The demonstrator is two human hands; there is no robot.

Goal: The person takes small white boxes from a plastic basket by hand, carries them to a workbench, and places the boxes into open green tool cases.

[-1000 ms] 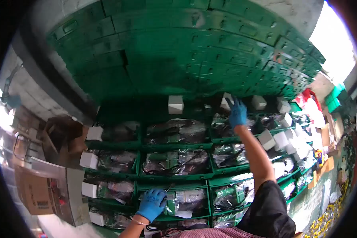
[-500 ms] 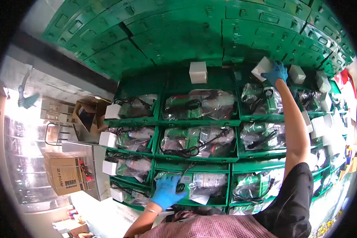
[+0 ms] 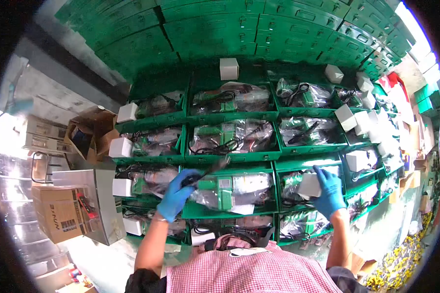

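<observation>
My left hand [image 3: 177, 191], in a blue glove, is closed on a black power cable [image 3: 215, 167] above an open green case [image 3: 193, 210]. That case holds a green tool in clear plastic [image 3: 225, 191]. In my right hand [image 3: 330, 191], also gloved in blue, is a small white box [image 3: 309, 186], held over the open case to the right, where another bagged tool [image 3: 291, 183] lies partly hidden. Other open cases with bagged tools and cables surround both hands.
Stacked closed green cases [image 3: 210, 29] rise behind. White boxes [image 3: 229, 69] stand on several cases, with more heaped at the right. Cardboard boxes [image 3: 58, 213] and a grey metal panel [image 3: 102, 205] are at the left. Yellow items lie at the lower right.
My right hand has come down and nearer from the back row, bringing the white box with it. My left hand has lifted the cable's plug end. The view has shifted.
</observation>
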